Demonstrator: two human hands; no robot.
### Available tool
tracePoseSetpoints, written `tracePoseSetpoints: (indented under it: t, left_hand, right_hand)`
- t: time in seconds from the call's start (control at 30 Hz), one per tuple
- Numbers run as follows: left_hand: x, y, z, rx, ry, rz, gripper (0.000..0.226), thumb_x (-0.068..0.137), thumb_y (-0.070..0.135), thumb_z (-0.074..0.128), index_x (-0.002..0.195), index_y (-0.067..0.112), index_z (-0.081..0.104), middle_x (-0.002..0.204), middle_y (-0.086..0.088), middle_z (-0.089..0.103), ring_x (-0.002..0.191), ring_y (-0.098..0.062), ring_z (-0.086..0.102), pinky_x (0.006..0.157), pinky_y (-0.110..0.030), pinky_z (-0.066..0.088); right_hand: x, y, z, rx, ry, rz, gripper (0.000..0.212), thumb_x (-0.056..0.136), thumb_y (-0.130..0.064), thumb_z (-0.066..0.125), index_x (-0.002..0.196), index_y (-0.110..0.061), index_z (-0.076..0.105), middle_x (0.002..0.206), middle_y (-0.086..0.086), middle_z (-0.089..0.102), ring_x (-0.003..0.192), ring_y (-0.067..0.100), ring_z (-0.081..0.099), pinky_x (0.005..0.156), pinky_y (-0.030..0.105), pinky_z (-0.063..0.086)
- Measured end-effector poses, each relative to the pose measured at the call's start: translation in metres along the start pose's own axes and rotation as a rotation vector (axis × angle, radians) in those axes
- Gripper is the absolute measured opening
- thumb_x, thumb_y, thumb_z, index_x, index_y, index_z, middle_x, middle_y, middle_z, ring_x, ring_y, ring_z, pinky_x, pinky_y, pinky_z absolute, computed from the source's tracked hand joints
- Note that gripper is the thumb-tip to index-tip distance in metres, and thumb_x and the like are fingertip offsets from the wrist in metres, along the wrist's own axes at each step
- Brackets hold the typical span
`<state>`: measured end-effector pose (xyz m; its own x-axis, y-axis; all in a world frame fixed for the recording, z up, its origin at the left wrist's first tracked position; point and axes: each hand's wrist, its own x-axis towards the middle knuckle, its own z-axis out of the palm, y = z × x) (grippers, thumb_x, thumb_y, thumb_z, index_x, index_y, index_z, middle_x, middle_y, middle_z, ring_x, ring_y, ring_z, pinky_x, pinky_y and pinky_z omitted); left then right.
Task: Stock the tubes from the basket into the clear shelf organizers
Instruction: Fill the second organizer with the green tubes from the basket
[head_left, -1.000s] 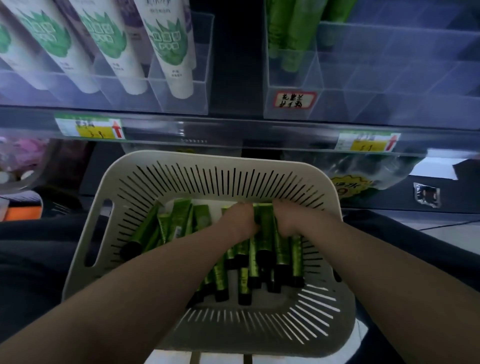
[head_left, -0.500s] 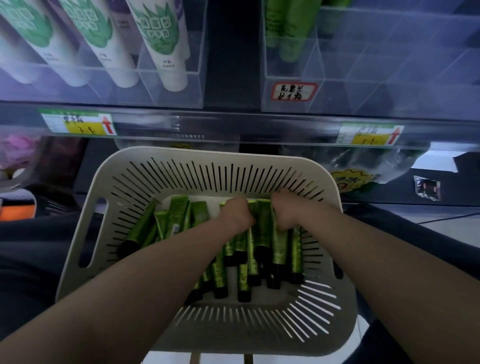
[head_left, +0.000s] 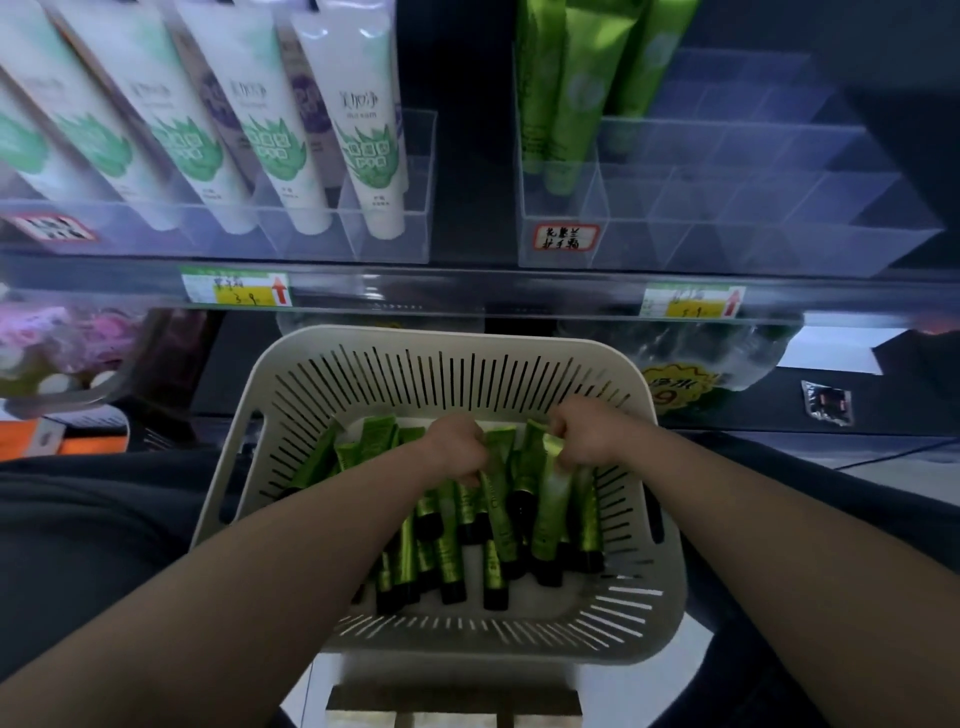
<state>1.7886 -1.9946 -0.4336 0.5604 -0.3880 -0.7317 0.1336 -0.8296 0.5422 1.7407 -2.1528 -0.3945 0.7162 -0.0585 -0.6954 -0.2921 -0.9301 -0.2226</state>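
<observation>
Both hands are inside the basket (head_left: 451, 339), at its 12 o'clock end. The left hand (head_left: 454, 448) has its grip curled tight, fingers down on the crimped top ends of the green tubes (head_left: 445, 552) in the middle of the pile; how many it has hold of, cannot tell. The right hand (head_left: 586, 436), just at 3 o'clock of the left, has its grip closed on 1 pale green tube (head_left: 550, 501). The crimped end pokes up between the fingers, and the black cap points toward 6 o'clock, over the other tubes.

The basket is white and slotted, with a handle hole on each side. The green tubes in it have black caps and mostly lie lengthwise, caps to 6 o'clock. A few more lie slanted at 9 o'clock of the left hand.

The shelf (head_left: 467, 288) runs across above the basket and carries 2 clear organizers. The left organizer (head_left: 387, 236), at 11 o'clock, holds white tubes (head_left: 363, 135) with green leaf print, standing cap-down and leaning. The right organizer (head_left: 727, 241), at 1 o'clock, holds tall green tubes (head_left: 571, 104) in its 9 o'clock compartments. A handwritten label (head_left: 566, 237) is stuck on its front. 2 price tags (head_left: 236, 291) sit on the shelf edge, 1 under each organizer.
</observation>
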Motion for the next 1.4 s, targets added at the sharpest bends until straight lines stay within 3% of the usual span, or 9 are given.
tracePoseSetpoints:
  t: [0.23,0.33,0.43,0.57,0.7,0.97,1.13,1.3,1.4]
  left_hand:
    - [-0.029,0.006,-0.013,0.018,-0.005,0.067,0.037,0.087,0.004,0.061,0.123,-0.003,0.057,0.122,-0.016,0.06,0.097,-0.024,0.067,0.079,-0.027,0.057]
    - [-0.042,0.012,-0.02,0.045,0.013,0.103,0.031,0.087,0.003,0.06,0.117,0.0,0.061,0.114,-0.014,0.064,0.091,-0.022,0.068,0.071,-0.022,0.057]
    - [-0.055,0.022,-0.026,0.067,0.049,0.145,0.027,0.087,0.002,0.06,0.113,0.0,0.064,0.097,-0.011,0.064,0.072,-0.013,0.063,0.058,-0.015,0.052]
    - [-0.07,0.035,-0.035,0.077,0.117,0.212,0.019,0.085,0.001,0.062,0.104,-0.001,0.066,0.094,-0.013,0.063,0.086,-0.023,0.065,0.081,-0.031,0.057]
    - [-0.088,0.053,-0.045,0.111,0.207,0.282,0.023,0.084,0.001,0.064,0.106,0.002,0.066,0.098,-0.013,0.063,0.084,-0.021,0.063,0.081,-0.031,0.057]
    - [-0.122,0.102,-0.061,0.288,0.347,0.451,0.025,0.083,0.01,0.067,0.108,0.012,0.068,0.102,-0.006,0.068,0.09,-0.019,0.065,0.084,-0.031,0.054]
    - [-0.145,0.133,-0.072,0.423,0.464,0.572,0.026,0.084,0.017,0.066,0.109,0.015,0.069,0.108,-0.004,0.067,0.102,-0.02,0.059,0.08,-0.021,0.04]
    - [-0.165,0.161,-0.082,0.427,0.523,0.642,0.027,0.085,0.014,0.065,0.112,0.014,0.068,0.111,-0.004,0.067,0.102,-0.017,0.059,0.08,-0.017,0.038]
    - [-0.176,0.177,-0.092,0.422,0.543,0.664,0.027,0.086,0.014,0.065,0.113,0.014,0.067,0.112,-0.003,0.065,0.103,-0.016,0.057,0.079,-0.018,0.037]
  right_hand:
    - [-0.029,-0.006,-0.012,0.125,0.068,-0.001,0.022,0.076,-0.011,0.072,0.064,-0.019,0.056,0.063,-0.009,0.045,0.059,0.005,0.042,0.049,0.02,0.031]
    - [-0.043,-0.011,-0.018,0.136,0.132,-0.016,0.006,0.076,-0.01,0.072,0.08,-0.014,0.069,0.064,-0.012,0.043,0.064,0.007,0.045,0.048,0.017,0.028]
    - [-0.054,-0.012,-0.025,0.164,0.176,-0.032,0.024,0.075,-0.01,0.073,0.099,-0.01,0.071,0.078,-0.006,0.057,0.081,0.013,0.054,0.057,0.019,0.038]
    - [-0.073,-0.015,-0.039,0.225,0.262,-0.061,0.028,0.077,-0.011,0.074,0.104,-0.012,0.07,0.101,0.0,0.063,0.09,0.012,0.054,0.073,0.024,0.042]
    - [-0.094,-0.014,-0.052,0.236,0.343,-0.1,0.03,0.077,-0.011,0.074,0.107,-0.012,0.07,0.109,0.003,0.066,0.097,0.015,0.059,0.083,0.025,0.047]
    - [-0.131,-0.009,-0.079,0.278,0.489,-0.171,0.023,0.074,-0.013,0.077,0.096,-0.015,0.07,0.088,-0.003,0.061,0.084,0.012,0.057,0.072,0.023,0.043]
    - [-0.154,-0.007,-0.1,0.311,0.573,-0.202,0.021,0.076,-0.012,0.076,0.096,-0.014,0.07,0.083,-0.005,0.06,0.076,0.01,0.058,0.062,0.017,0.046]
    - [-0.171,-0.003,-0.122,0.362,0.618,-0.246,0.015,0.075,-0.009,0.075,0.085,-0.019,0.068,0.083,-0.003,0.063,0.083,0.013,0.06,0.076,0.027,0.049]
    - [-0.179,-0.001,-0.134,0.356,0.644,-0.264,0.019,0.075,-0.01,0.075,0.093,-0.013,0.07,0.089,0.0,0.063,0.087,0.015,0.059,0.081,0.03,0.05]
